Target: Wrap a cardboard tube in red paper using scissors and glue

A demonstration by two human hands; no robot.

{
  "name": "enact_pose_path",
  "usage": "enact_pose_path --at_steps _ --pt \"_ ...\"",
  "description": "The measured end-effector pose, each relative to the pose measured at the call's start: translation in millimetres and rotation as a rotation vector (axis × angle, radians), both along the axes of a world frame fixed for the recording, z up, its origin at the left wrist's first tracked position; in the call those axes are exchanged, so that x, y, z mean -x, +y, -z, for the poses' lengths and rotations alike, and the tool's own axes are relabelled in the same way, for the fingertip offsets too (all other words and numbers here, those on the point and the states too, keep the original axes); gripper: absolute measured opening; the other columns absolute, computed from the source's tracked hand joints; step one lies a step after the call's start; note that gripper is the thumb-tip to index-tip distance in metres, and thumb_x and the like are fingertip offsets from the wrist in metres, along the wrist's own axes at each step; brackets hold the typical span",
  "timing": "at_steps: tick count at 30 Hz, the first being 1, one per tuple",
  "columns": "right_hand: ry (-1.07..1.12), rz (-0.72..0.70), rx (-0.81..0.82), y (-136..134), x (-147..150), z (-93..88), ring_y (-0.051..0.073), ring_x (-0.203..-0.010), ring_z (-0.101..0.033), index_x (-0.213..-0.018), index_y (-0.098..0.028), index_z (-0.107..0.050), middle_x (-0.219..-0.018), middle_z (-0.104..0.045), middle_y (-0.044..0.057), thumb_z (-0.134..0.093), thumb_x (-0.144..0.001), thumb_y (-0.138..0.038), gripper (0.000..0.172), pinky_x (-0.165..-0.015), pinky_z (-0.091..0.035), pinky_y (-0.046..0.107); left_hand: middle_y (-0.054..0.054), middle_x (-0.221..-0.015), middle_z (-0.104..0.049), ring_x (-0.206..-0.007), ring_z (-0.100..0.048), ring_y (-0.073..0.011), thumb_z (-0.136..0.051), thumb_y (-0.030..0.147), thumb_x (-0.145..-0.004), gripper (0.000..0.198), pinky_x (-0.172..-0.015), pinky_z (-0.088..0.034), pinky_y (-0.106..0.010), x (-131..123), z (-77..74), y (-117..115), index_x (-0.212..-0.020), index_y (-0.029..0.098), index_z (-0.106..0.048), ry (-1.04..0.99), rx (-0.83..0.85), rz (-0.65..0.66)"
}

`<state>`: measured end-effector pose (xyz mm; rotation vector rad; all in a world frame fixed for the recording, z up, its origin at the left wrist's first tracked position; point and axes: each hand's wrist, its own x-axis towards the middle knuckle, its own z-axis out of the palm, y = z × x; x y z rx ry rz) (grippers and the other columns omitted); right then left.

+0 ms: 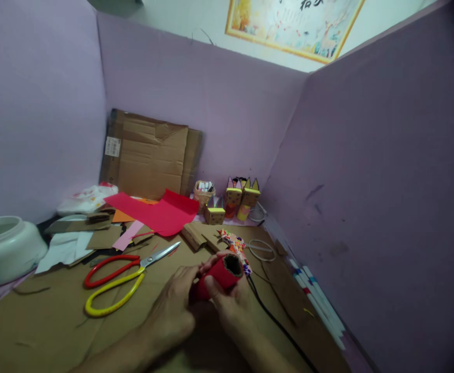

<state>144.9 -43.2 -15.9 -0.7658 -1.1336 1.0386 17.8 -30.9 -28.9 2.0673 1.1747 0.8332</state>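
Observation:
A red paper-covered cardboard tube (220,276) is held between both hands above the cardboard-covered table, its hollow brown end tilted up to the right. My left hand (176,300) wraps round its left end with the fingers closed. My right hand (230,303) grips it from the right, the thumb lying along the red side. Left of the hands lie scissors (145,263) with one red and one yellow handle, blades apart a little. Just behind the tube is a flower-patterned glue gun (235,243) with a black cord.
Red paper (165,215) and cardboard scraps (106,235) lie behind the scissors. A white pot (9,254) stands at left. Cardboard animal figures (233,197) and a basket of markers (204,194) stand at the back. White markers (320,305) line the right edge.

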Motion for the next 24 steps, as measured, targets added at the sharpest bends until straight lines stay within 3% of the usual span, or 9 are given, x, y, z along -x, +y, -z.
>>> enact_pose_path --at_steps 4,8,12,15,19,22,24 --pt "-0.125 -0.098 0.036 3.9 -4.8 3.2 0.017 -0.071 -0.056 -0.084 -0.020 -0.057 -0.077 -0.060 0.001 -0.071 -0.071 -0.030 0.022 -0.068 -0.047 0.028 -0.008 -0.092 -0.060 -0.089 -0.055 -0.0257 -0.063 0.020 -0.069 0.023 -0.080 -0.041 -0.037 2.4 1.1 3.5 -0.091 0.017 -0.061 0.056 0.018 -0.062" --pt "-0.147 -0.042 -0.040 2.2 -3.9 2.7 0.018 -0.076 -0.057 -0.086 -0.021 -0.057 -0.081 -0.061 0.002 -0.071 -0.071 -0.031 0.023 -0.071 -0.048 0.030 -0.008 -0.094 -0.061 -0.092 -0.055 -0.0246 -0.058 0.020 -0.075 0.019 -0.081 -0.042 -0.035 2.7 -0.3 1.9 -0.093 0.018 -0.061 -0.008 -0.055 -0.017" --pt "-0.169 -0.058 0.004 2.1 -4.3 2.6 0.016 -0.067 -0.055 -0.083 -0.021 -0.057 -0.073 -0.060 -0.001 -0.071 -0.070 -0.030 0.021 -0.064 -0.047 0.027 -0.008 -0.088 -0.061 -0.086 -0.056 -0.0257 -0.060 0.020 -0.071 0.015 -0.076 -0.042 -0.036 3.3 -1.0 0.4 -0.085 0.018 -0.061 0.079 -0.034 -0.056" --pt "-0.184 -0.011 -0.065 4.3 -2.0 7.0 0.017 -0.074 -0.056 -0.086 -0.021 -0.056 -0.080 -0.061 0.000 -0.071 -0.069 -0.027 0.023 -0.072 -0.047 0.029 -0.008 -0.090 -0.062 -0.089 -0.055 -0.0253 -0.055 0.020 -0.076 0.014 -0.079 -0.042 -0.036 3.3 0.7 2.6 -0.088 0.019 -0.061 0.065 -0.097 -0.003" --pt "-0.215 -0.057 0.041 7.4 4.0 12.0 0.012 -0.060 -0.047 -0.082 -0.021 -0.055 -0.067 -0.053 -0.004 -0.072 -0.066 -0.023 0.023 -0.055 -0.041 0.023 -0.009 -0.092 -0.062 -0.092 -0.055 -0.0278 -0.056 0.012 -0.066 0.023 -0.083 -0.042 -0.040 2.8 3.2 5.5 -0.087 0.018 -0.062 0.145 -0.032 -0.118" --pt "-0.192 -0.003 0.075 14.3 -8.8 0.0 0.012 -0.061 -0.049 -0.088 -0.021 -0.057 -0.071 -0.057 -0.003 -0.071 -0.067 -0.023 0.026 -0.055 -0.042 0.023 -0.009 -0.108 -0.061 -0.105 -0.054 -0.0282 -0.060 0.017 -0.067 0.039 -0.092 -0.040 -0.042 5.9 6.1 4.8 -0.106 0.020 -0.059 0.070 0.007 -0.098" --pt "-0.214 0.131 0.023 27.7 -33.6 -17.2 0.012 -0.061 -0.050 -0.087 -0.020 -0.058 -0.071 -0.059 -0.002 -0.071 -0.066 -0.024 0.025 -0.055 -0.043 0.024 -0.010 -0.116 -0.059 -0.110 -0.051 -0.0278 -0.059 0.023 -0.072 0.041 -0.097 -0.038 -0.043 9.1 9.2 3.7 -0.113 0.020 -0.057 0.022 -0.004 -0.068"
